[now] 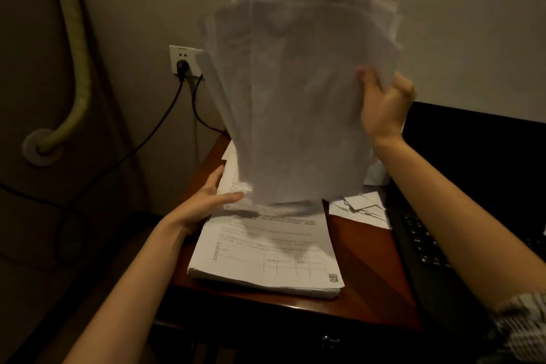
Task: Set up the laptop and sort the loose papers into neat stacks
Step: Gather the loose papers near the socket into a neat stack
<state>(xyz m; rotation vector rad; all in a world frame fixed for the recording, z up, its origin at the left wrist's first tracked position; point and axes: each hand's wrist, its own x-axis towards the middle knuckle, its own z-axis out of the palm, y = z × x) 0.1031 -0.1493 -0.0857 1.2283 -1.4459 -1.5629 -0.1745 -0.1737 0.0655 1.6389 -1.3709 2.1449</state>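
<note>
My right hand (384, 106) grips the right edge of a thick bundle of sheets (295, 91), held upright and blurred, its lower edge just above the desk. Under it lies a flat stack of printed forms (266, 257) on the dark wooden desk (363, 263). My left hand (206, 201) rests open against the left edge of that stack, fingers spread, near the bundle's lower corner. A black laptop (461, 174) stands open at the right, its screen dark and its keyboard partly behind my right forearm.
Several small paper scraps (363, 207) lie between the stack and the laptop. A wall socket (183, 62) with a black plug and cables is at the back left. A pale hose (79, 47) hangs down a panel on the left.
</note>
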